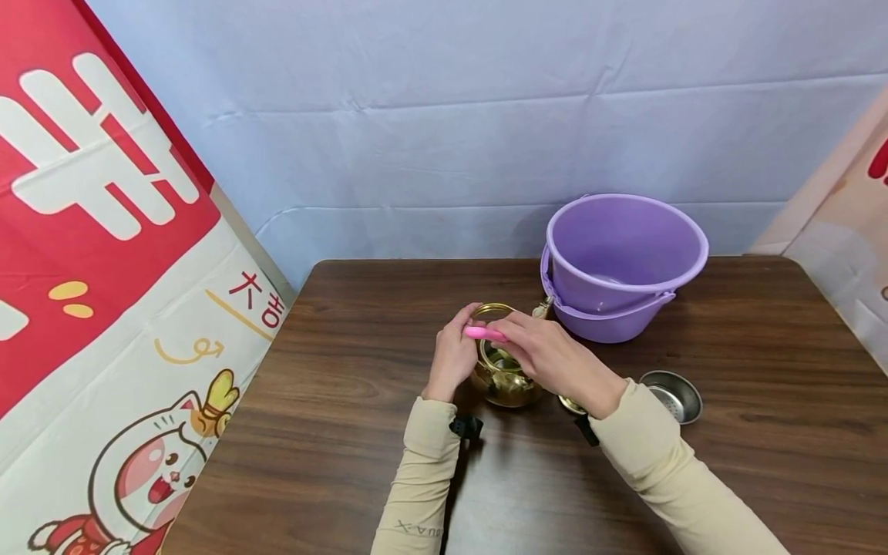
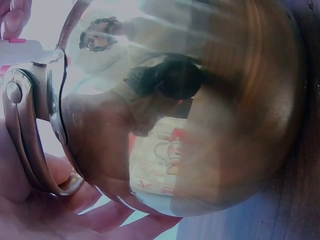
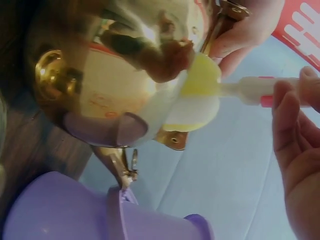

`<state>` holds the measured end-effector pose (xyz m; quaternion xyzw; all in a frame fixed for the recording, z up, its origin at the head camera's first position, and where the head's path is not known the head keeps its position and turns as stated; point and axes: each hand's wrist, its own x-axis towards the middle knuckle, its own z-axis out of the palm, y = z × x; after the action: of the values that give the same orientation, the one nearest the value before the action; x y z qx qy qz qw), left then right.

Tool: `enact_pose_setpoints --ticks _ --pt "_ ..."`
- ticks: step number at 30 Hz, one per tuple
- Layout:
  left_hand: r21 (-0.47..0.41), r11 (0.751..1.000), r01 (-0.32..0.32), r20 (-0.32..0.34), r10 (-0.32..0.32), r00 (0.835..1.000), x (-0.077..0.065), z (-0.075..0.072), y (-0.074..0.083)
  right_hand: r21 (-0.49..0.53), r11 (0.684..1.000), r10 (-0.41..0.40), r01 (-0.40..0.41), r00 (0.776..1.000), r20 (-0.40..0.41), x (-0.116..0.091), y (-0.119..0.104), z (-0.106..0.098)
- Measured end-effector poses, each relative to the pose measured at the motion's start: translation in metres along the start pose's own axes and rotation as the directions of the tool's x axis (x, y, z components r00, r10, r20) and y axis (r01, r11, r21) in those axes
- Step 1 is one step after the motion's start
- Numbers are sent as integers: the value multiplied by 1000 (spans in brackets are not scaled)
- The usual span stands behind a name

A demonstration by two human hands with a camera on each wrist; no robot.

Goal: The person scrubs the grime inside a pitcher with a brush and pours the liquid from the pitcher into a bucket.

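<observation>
A shiny gold-coloured teapot (image 1: 509, 391) stands on the table with its mouth uncovered and its hoop handle (image 1: 494, 307) raised. My left hand (image 1: 452, 356) holds it on the left side. In the left wrist view, the fingers (image 2: 107, 215) curl past the handle's base and lie along the round body. My right hand (image 1: 551, 356) grips the pink and white handle of a sponge brush (image 3: 255, 91) above the pot. Its yellow and white sponge head (image 3: 200, 97) is at the mouth, partly hidden by the rim in the right wrist view. The spout (image 1: 543, 307) points away toward the bucket.
A purple bucket (image 1: 605, 325) with its handle lowered stands behind the teapot to the right, close to the spout. A metal strainer bowl (image 1: 683, 391) lies right of my right forearm. Partly hidden under my right wrist is a small gold-coloured piece (image 1: 570, 405).
</observation>
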<state>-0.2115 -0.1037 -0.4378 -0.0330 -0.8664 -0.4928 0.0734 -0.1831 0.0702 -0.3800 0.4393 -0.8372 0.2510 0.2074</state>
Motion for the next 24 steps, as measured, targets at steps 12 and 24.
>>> enact_pose_setpoints --ticks 12,24 --pt "12 1000 -2 5 2 1000 1 0 -1 74 997 -14 21 996 -93 -12 7 8" --pt "13 1000 10 13 -10 1000 1 -1 0 108 992 -24 58 955 -296 -18 15 22"
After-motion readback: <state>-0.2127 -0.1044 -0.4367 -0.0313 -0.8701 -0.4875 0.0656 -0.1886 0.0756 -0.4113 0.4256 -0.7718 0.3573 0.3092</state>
